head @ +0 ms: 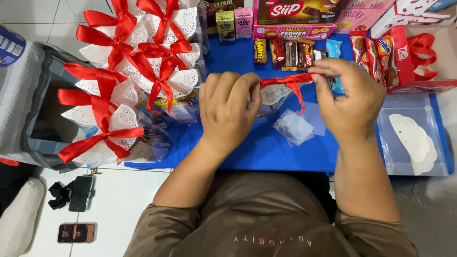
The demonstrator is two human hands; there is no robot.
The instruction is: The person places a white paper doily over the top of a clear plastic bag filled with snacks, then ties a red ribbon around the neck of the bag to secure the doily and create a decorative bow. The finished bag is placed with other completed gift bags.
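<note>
My left hand [227, 107] and my right hand [350, 97] pull the two ends of a red ribbon [285, 82] stretched between them over the blue table [266, 147]. The ribbon is tied around the neck of a clear plastic gift bag [291, 124] topped with a white paper doily [275, 93]; one ribbon tail hangs down. My left hand hides most of the bag's left side.
Several finished bags with red bows and white doilies [128, 71] are piled at the left. Snack bars, small milk cartons and boxes [285, 28] line the back. A clear tray of doilies [414, 138] lies at the right. Two phones [78, 209] rest on the floor.
</note>
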